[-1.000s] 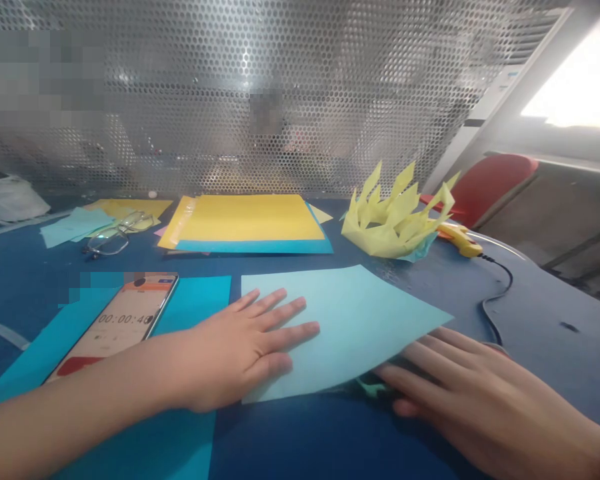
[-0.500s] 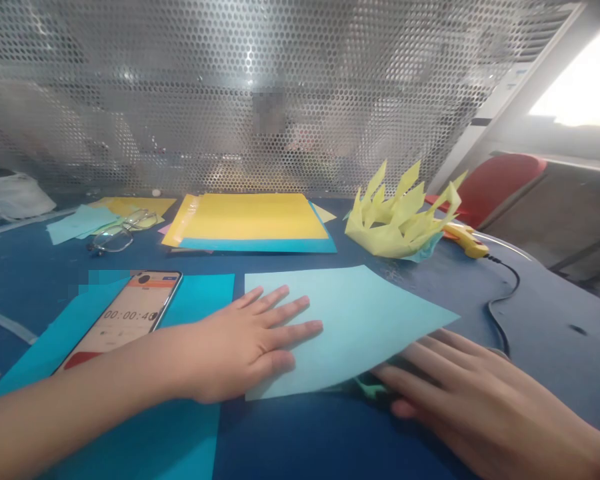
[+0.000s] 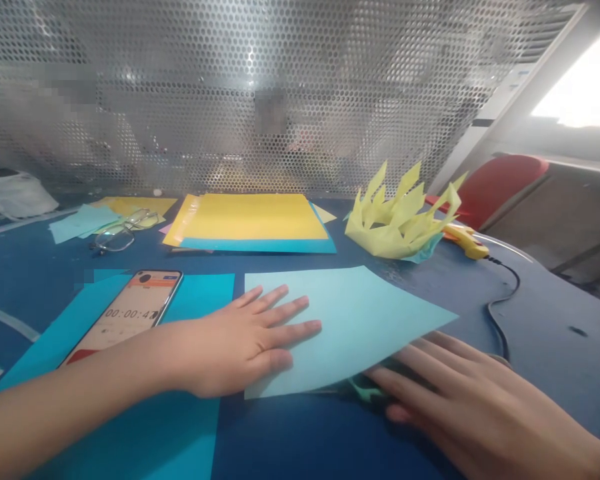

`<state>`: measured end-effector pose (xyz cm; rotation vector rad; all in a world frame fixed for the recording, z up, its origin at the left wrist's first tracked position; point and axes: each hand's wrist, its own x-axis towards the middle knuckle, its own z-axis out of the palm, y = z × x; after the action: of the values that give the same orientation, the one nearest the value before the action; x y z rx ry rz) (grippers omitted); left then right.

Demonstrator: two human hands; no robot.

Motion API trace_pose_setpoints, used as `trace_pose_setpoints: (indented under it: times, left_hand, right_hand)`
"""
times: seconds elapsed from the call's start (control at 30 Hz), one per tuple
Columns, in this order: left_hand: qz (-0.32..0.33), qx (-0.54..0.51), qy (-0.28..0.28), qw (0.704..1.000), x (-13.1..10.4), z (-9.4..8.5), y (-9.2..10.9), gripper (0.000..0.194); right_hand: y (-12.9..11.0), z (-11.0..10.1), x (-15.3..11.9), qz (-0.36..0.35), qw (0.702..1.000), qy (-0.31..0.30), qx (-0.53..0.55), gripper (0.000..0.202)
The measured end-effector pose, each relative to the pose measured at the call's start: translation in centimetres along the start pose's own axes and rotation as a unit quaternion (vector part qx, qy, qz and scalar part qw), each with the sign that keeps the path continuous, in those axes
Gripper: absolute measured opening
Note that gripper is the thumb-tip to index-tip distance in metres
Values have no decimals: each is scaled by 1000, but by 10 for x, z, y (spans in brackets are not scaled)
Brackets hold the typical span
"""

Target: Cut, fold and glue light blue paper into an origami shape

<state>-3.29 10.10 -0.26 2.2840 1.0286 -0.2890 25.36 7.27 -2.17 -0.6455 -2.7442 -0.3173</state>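
Note:
My left hand (image 3: 240,347) lies flat with its fingers spread on a light blue sheet of paper (image 3: 350,320), over its left part. The right corner of this sheet is lifted off the table. Beneath that raised corner reaches my right hand (image 3: 455,387), fingers extended close together and thumb tucked under. By its fingertips, at the sheet's lower edge, a small green piece (image 3: 367,392) shows. Most of that piece is hidden, so its kind cannot be made out. A brighter blue sheet (image 3: 180,427) lies under my left forearm, with a phone (image 3: 130,310) running a timer on it.
Behind the paper lies a stack of yellow and blue sheets (image 3: 253,217). A spiky yellow-green folded paper crown (image 3: 395,230) stands right of it, near a yellow tool (image 3: 467,243) with a black cord. Glasses (image 3: 115,237) rest at left. A perforated metal panel (image 3: 220,87) closes the back.
My right hand has shifted slightly left, farther under the sheet, and the green piece has moved a little left with it. My left hand stays nearly still.

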Motion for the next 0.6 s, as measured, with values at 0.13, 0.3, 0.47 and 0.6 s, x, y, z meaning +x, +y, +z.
trace_pose_setpoints:
  times: [0.13,0.3,0.47,0.6]
  left_hand:
    - [3,4,-2,1000,0,-1,0,50]
    - [9,9,4,1000,1,1,-3,50]
    - [8,10,-4,1000,-1,2,-3,50]
    - [5,8,-14,1000,-2,-1,-1,51]
  right_hand:
    - [1,1,-3,-5,1000,-4,-4,29]
    - [-1,5,-4,-3,1000,-6,-16,26]
    - [0,5,-5,-7,999,-19,-27,29]
    - [1,5,-5,-19,999,-25,-42,29]
